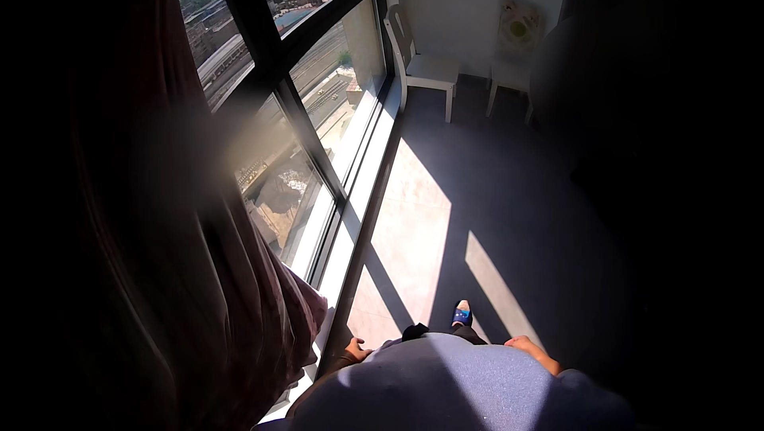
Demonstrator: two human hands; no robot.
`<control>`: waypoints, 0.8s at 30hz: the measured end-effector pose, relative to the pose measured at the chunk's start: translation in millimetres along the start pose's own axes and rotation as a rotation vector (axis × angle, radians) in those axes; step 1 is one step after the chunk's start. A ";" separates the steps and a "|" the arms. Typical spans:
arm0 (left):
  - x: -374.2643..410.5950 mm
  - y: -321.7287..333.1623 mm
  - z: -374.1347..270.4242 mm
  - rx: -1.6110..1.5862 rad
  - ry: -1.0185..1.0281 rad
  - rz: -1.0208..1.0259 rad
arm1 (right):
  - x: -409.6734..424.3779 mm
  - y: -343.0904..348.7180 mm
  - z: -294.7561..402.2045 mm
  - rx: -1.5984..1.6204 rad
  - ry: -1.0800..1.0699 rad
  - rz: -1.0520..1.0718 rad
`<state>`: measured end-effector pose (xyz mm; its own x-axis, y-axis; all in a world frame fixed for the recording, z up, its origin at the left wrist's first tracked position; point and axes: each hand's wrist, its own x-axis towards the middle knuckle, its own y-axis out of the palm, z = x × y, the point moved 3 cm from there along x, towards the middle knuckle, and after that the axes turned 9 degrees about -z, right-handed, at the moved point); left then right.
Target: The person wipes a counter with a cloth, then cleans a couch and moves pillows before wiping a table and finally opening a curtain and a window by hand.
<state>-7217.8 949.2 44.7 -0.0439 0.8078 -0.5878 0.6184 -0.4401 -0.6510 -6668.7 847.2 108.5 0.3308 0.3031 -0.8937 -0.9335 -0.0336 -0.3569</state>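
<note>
My left hand hangs low at my left side, near the window sill, with its fingers a little apart and nothing seen in it. On the other side of my body, my right hand shows only in part beyond my light shirt; its fingers are too hidden to tell what it holds. A foot in a blue slipper stands on the floor between the two hands. A dark reddish curtain hangs to the left of my left hand.
Tall dark-framed windows run along the left, above a white sill. A white chair stands in the far corner. Beside it is a second chair with a patterned item at its back. Sunlit patches lie on the grey floor.
</note>
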 end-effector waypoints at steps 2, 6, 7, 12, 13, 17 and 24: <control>9.8 9.5 74.0 -0.089 -0.024 -0.010 | 13.2 6.4 7.1 0.085 -0.020 0.061; 14.6 -6.9 42.9 -0.324 -0.567 -0.005 | 44.4 -26.6 14.9 0.185 -0.102 0.101; 27.1 -8.7 22.5 -0.375 -0.629 -0.015 | 59.4 -38.8 14.3 0.265 -0.089 0.106; 58.6 -6.8 -70.6 -0.536 -0.648 -0.153 | 92.9 -129.8 70.3 0.441 -0.193 0.093; 75.3 -4.7 -94.6 -0.511 -0.572 -0.179 | 102.6 -149.7 78.4 0.438 -0.213 0.066; 146.9 -28.2 -204.7 -0.161 -0.142 -0.364 | 128.5 -199.1 113.9 0.337 -0.309 -0.046; 214.0 -169.3 -358.4 0.032 0.093 -0.759 | 161.4 -180.2 252.2 0.294 -0.519 0.174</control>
<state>-7050.7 1337.2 201.2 -0.3809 0.9221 0.0680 0.4219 0.2388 -0.8746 -6481.9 1142.4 97.2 0.1286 0.7430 -0.6568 -0.9912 0.1166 -0.0621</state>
